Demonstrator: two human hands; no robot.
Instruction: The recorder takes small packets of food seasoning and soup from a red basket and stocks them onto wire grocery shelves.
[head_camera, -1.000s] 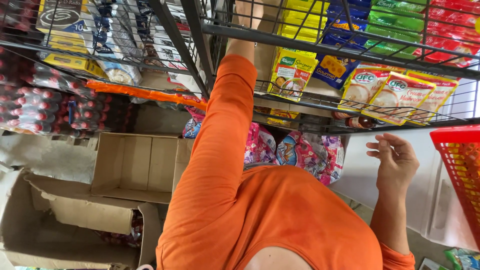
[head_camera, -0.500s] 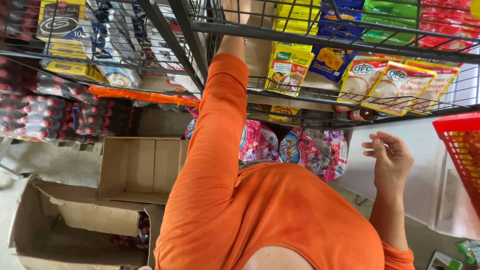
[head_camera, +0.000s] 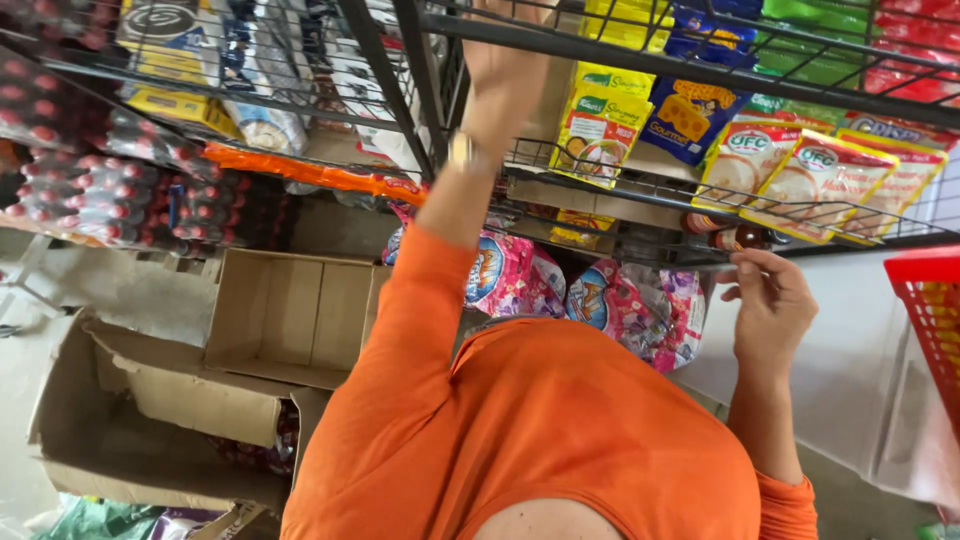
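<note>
**A:** Left hand (head_camera: 505, 60) up high, thrust in between the bars of the black wire shelf rack (head_camera: 640, 190), orange sleeve (head_camera: 410, 330) stretched along the arm, gold-coloured wristband (head_camera: 462, 152) on show.

**B:** Fingers spread or pressed together?

**A:** Cannot tell: cut off by the top edge and crossed by a bar. Just right of the wrist, yellow-and-green paper sachets (head_camera: 600, 125), upright in the upper basket of the rack.

**B:** And the right hand (head_camera: 770, 310)?

**A:** Lower down, at the front rim of the next wire tier. Fingers (head_camera: 752, 262) loosely bent and a little apart, tips at the rim, pinching nothing visible. Just beside those tips, small dark bottles with red caps (head_camera: 720, 240), lying on their sides on that tier.

**B:** Around that?

**A:** Above the bottles, white-and-yellow flat packets (head_camera: 800, 180), leaning in a row. Left of those, a blue pouch with a yellow picture (head_camera: 690, 110). Under the tier, between the two arms, pink printed plastic bags (head_camera: 510, 275). Far right, the corner of a red plastic mesh basket (head_camera: 930, 300).

**B:** Left side?

**A:** Shrink-wrapped packs of red-capped bottles (head_camera: 90, 190), stacked on the neighbouring shelves. Below, on the floor, an open brown cardboard box (head_camera: 290, 315), flaps out, well apart from both hands.
</note>
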